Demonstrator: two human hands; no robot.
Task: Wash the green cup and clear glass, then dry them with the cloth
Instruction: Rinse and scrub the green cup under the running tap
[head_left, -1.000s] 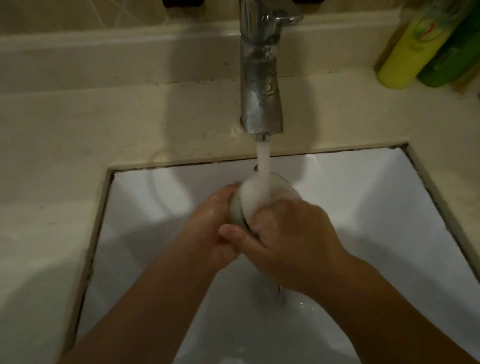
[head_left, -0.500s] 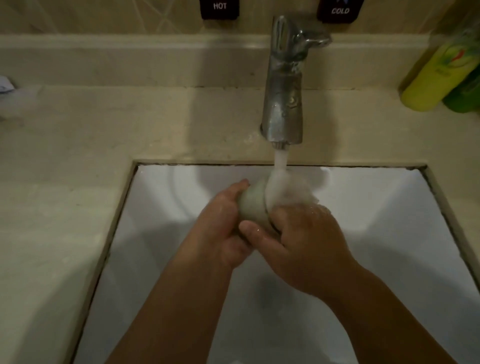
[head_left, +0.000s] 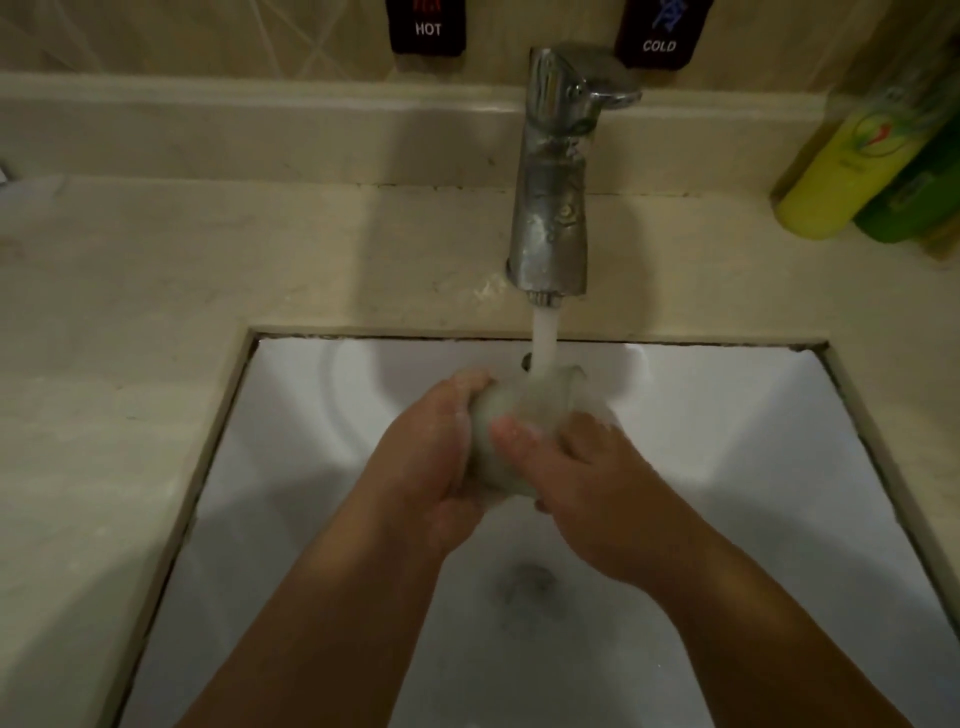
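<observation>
Fingers (head_left: 511, 434) of the right hand (head_left: 587, 488) curl over the near side of the green cup (head_left: 493, 457), the thumb laid across its pale wall, while the left hand (head_left: 431, 467) wraps the cup from its other side, so both hands grip it. They hold the cup directly under the tap (head_left: 553, 171), over the white sink (head_left: 779, 467), and the stream of water (head_left: 543, 343) falls from the spout onto the cup's far end, where white froth hides the rim. By my reading the task is in its early part: the cup is being rinsed, and whether it is fully washed cannot be told. Neither the clear glass nor the cloth shows anywhere, so washing the glass and drying both pieces appear to remain. To the right of the tap, on the desk (head_left: 208, 286), stand a yellow bottle (head_left: 841, 176) and a green bottle (head_left: 919, 202); above the tap are labels reading HOT (head_left: 427, 28) and COLD (head_left: 658, 45).
</observation>
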